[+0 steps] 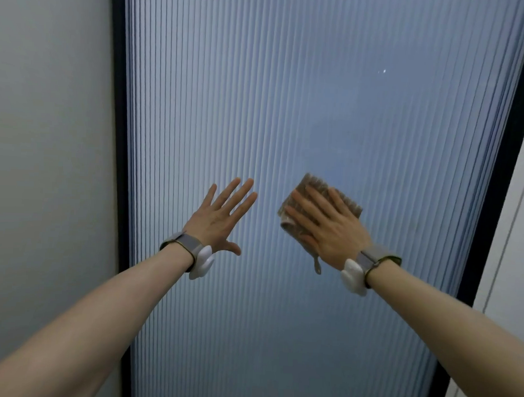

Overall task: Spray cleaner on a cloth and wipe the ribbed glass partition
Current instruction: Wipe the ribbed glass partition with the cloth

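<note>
Fingers (303, 203) of my right hand (332, 233) lie straight, pressing flat. Ribbed glass partition (288, 95): upright, ribs vertical, within its dark frame (120, 134). Left hand (217, 217): splayed, holding nothing, nearer the frame's left edge. Cloth (313, 180): pinned under the right palm, its upper edge showing beyond the fingertips; I judge wiping proceeds along the ribs.

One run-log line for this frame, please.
phase: wiping | right hand: pressing folded brown woven cloth flat against black-framed ribbed glass partition | left hand: open, fingers spread, empty
</note>
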{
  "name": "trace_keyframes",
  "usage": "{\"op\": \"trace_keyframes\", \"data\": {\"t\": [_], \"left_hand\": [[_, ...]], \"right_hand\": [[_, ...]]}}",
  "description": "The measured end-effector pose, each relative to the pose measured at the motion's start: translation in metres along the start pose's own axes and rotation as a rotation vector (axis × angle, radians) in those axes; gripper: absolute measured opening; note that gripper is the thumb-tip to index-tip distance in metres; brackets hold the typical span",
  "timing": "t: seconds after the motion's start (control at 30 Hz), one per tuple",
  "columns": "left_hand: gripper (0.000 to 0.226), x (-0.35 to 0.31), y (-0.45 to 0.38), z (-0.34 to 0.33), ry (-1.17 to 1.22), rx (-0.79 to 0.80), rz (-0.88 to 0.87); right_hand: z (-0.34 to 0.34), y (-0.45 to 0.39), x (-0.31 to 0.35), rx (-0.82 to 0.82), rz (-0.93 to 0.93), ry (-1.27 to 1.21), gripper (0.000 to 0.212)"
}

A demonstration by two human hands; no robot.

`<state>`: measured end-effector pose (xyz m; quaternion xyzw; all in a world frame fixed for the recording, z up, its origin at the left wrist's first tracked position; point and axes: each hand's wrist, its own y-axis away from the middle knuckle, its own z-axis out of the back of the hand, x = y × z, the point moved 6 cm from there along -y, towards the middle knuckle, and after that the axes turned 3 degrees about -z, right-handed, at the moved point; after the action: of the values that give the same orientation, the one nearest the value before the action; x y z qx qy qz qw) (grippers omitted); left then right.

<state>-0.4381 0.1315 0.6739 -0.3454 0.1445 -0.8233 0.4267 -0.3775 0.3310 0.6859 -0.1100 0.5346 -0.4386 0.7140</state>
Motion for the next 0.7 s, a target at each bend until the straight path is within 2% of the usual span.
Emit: {"op": "trace_keyframes", "data": {"t": [0.13, 0.27, 0.5, 0.63, 0.7], "left_hand": [[0.135, -0.004, 0.0, -0.001, 0.012, 0.02, 0.017], [0.136, -0.006, 0.0, -0.001, 0.018, 0.023, 0.027], [0.133, -0.007, 0.002, 0.0, 0.039, -0.037, -0.007], [0.129, -0.01, 0.005, -0.002, 0.043, -0.067, -0.034], [0.129, -0.01, 0.006, -0.003, 0.044, -0.076, -0.036]], "right_hand": [[-0.017, 0.03, 0.037, 0.034, 0.185, 0.011, 0.06], [-0.013, 0.023, 0.03, 0.038, 0.282, 0.048, 0.056], [0.023, -0.051, -0.038, -0.017, -0.025, 0.002, 0.059], [0.019, -0.047, -0.03, -0.032, -0.052, 0.018, 0.059], [0.009, -0.031, -0.011, -0.043, 0.016, 0.019, 0.06]]}}
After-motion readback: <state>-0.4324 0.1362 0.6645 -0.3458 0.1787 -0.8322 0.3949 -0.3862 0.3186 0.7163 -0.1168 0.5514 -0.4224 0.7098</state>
